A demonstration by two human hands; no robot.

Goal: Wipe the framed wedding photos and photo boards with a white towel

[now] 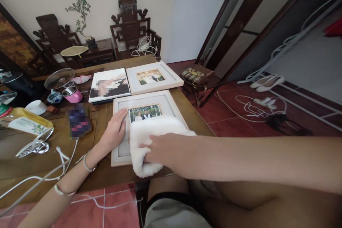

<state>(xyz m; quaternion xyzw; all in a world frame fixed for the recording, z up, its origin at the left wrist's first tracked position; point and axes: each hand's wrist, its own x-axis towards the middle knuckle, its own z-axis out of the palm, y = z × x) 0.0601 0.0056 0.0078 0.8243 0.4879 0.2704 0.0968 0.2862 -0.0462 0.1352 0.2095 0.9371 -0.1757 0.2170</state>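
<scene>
A white picture frame (pixel 171 103) with a photo of two people lies flat near the front edge of the wooden table (pixel 53 156). My left hand (pixel 115 128) rests flat on the frame's left border, fingers stretched out. My right hand (pixel 157 151) presses a fluffy white cloth (pixel 149 131) onto the frame's lower half, fingers curled on it. The cloth hides the lower part of the photo.
Two more pictures lie behind: a frameless canvas (pixel 109 84) and a white framed photo (pixel 153 76). At the left are a pink cup (pixel 72 94), a small fan (pixel 59 78), a yellow tray (pixel 25 121), a hair clip (pixel 36 144) and white cables (pixel 40 178). Carved chairs stand at the back.
</scene>
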